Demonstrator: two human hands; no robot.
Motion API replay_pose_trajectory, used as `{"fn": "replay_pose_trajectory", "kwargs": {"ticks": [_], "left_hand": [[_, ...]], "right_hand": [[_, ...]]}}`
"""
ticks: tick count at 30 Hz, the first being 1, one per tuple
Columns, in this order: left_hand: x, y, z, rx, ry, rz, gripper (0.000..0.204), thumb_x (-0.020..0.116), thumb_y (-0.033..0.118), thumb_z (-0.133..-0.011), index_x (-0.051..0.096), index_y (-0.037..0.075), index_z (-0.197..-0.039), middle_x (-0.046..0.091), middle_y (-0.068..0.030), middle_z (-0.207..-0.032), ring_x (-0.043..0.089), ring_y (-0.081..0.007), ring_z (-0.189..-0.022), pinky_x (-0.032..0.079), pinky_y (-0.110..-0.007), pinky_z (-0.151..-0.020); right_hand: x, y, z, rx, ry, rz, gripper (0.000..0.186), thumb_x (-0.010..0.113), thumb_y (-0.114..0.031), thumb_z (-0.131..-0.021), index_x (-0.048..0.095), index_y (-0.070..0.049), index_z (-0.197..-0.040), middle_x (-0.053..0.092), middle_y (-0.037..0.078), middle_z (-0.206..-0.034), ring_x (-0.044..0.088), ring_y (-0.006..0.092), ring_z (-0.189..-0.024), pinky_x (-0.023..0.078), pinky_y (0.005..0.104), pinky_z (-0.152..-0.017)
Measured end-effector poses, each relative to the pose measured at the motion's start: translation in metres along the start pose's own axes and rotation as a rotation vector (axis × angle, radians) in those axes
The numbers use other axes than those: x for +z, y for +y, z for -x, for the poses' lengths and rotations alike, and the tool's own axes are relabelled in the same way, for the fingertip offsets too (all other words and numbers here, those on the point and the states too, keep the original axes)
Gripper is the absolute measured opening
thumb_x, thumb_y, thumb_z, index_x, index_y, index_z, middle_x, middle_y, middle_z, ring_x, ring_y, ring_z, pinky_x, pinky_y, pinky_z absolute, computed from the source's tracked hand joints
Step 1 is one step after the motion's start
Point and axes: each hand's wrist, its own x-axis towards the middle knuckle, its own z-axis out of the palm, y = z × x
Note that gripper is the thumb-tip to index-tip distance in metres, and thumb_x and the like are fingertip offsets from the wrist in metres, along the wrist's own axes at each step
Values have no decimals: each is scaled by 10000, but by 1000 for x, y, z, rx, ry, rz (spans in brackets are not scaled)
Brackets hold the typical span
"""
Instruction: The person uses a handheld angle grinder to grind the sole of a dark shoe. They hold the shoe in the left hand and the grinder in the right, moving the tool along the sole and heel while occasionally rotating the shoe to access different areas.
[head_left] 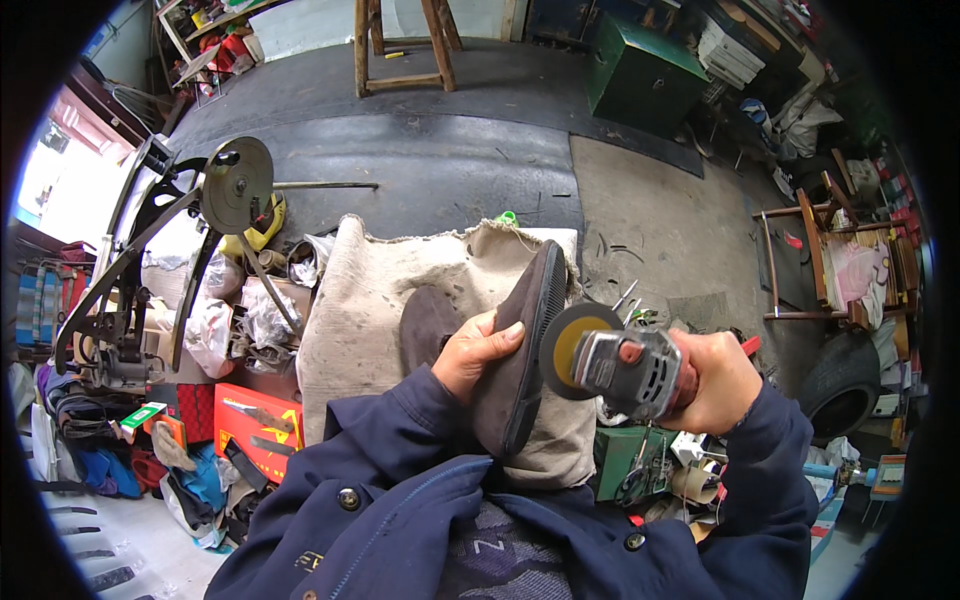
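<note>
A dark grey-brown shoe [507, 375] stands tilted on its side, its black ridged sole [541, 345] turned to the right. My left hand [477, 352] grips it round the upper, thumb across the side. My right hand [718, 383] is closed round the body of a small angle grinder [628, 368]. The grinder's round disc [568, 345], dark with a yellowish middle, is right beside the sole; whether they touch I cannot tell. Behind my left hand the second shoe [428, 325] lies on a stained beige cloth [350, 330] spread over my lap.
At the left stands a black hand-cranked machine with a wheel [238, 186]. A red box [258, 432] lies below it among bags. Tools and a green metal box [622, 462] are by my right arm. Farther off are a wooden stool [405, 82], a green chest [645, 72] and a tyre [842, 378].
</note>
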Motion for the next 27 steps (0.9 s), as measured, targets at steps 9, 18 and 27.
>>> {"fn": "replay_pose_trajectory", "kwargs": {"ticks": [9, 18, 27], "left_hand": [[0, -2, -1, 7, 6, 5, 461, 682, 222, -1130, 607, -7, -1523, 754, -93, -1351, 744, -166, -1169, 592, -331, -1048], [1, -2, -1, 19, 33, -32, 436, 690, 213, -1121, 626, -1, -1495, 770, -77, -1300, 757, -154, -1107, 611, -323, -1000], [1, -1, 1, 3, 4, 25, 416, 690, 201, -1119, 634, -6, -1475, 764, -88, -1320, 751, -159, -1146, 602, -324, -1026]], "right_hand": [[3, -4, -8, -19, 2, 128, 584, 965, -245, -640, 739, -80, -1153, 787, 157, -945, 781, 415, -871, 638, 453, -778], [-4, 10, -23, 93, 5, -86, 563, 951, -96, -691, 738, -12, -1205, 803, 118, -964, 758, 187, -855, 606, 338, -873], [-6, 4, -1, 46, -11, -37, 531, 965, -160, -659, 714, -69, -1118, 783, 161, -916, 782, 414, -872, 627, 412, -801]]}}
